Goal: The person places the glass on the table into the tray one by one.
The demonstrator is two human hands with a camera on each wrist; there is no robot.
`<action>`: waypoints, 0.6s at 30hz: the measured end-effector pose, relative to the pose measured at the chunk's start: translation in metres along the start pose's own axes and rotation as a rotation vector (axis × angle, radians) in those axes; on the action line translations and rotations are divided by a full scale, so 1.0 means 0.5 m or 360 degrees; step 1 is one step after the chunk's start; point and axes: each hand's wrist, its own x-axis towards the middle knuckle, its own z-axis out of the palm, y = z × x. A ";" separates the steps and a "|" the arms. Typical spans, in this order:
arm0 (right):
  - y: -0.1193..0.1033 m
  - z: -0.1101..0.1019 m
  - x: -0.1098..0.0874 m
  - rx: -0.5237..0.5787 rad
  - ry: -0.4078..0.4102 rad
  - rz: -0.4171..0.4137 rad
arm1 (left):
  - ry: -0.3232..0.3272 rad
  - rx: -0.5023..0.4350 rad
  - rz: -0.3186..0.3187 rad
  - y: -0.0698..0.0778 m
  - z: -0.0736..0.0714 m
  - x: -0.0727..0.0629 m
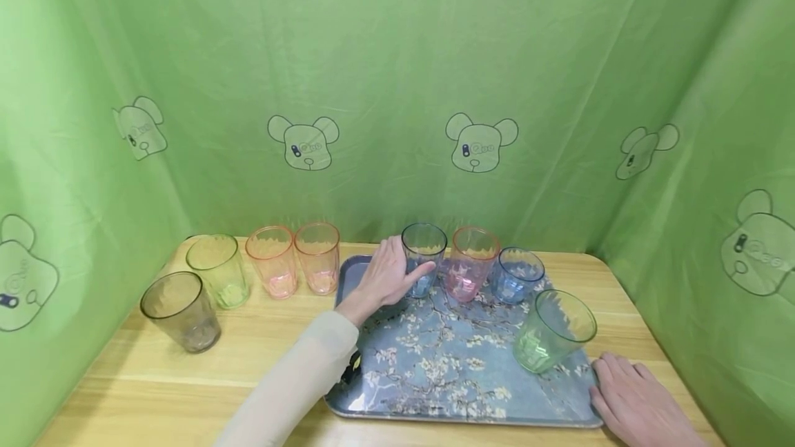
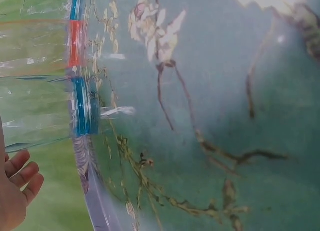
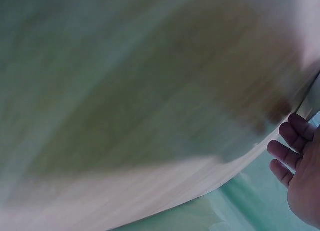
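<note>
Left hand (image 1: 388, 274) beside the tall blue glass (image 1: 428, 250), right hand (image 1: 646, 402) next to the tray (image 1: 435, 392)

Closest to me, the right hand rests on the worktop (image 1: 261, 336) just off the tray's near right corner, fingers relaxed and holding nothing. From its wrist view I see those fingers loosely spread, though much of that picture is blurred.

Next, I have a green glass (image 1: 553, 333) on the right part of the blossom-patterned tray. Across to the left, a grey-brown glass (image 1: 186, 316) stands on bare worktop, with a yellow-green glass (image 1: 222, 271) behind it.

Farther in, the left hand reaches over the tray, wide and relaxed, its thumb straight across the front of the tall blue glass. Whether it touches, I can't tell. That glass stands near the tray's far edge; to its right come a red-rimmed glass (image 1: 470, 264) and a shorter blue glass (image 1: 517, 278). Left of the tray, two orange-rimmed glasses (image 1: 273, 261) stand side by side on the worktop.

Behind everything I see a green curtain (image 1: 397, 88) printed with bear heads (image 1: 308, 147).
</note>
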 end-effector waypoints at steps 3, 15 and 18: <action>0.000 -0.001 0.001 0.0002 0.0013 -0.0008 | -0.0033 -0.0034 -0.0031 -0.003 -0.002 -0.002; 0.000 -0.006 0.000 0.0014 0.0032 -0.0008 | -0.0051 -0.0119 -0.0078 -0.005 -0.038 -0.025; -0.002 -0.007 0.000 0.0015 0.0027 -0.0006 | -0.0031 -0.0111 -0.0076 -0.005 -0.056 -0.038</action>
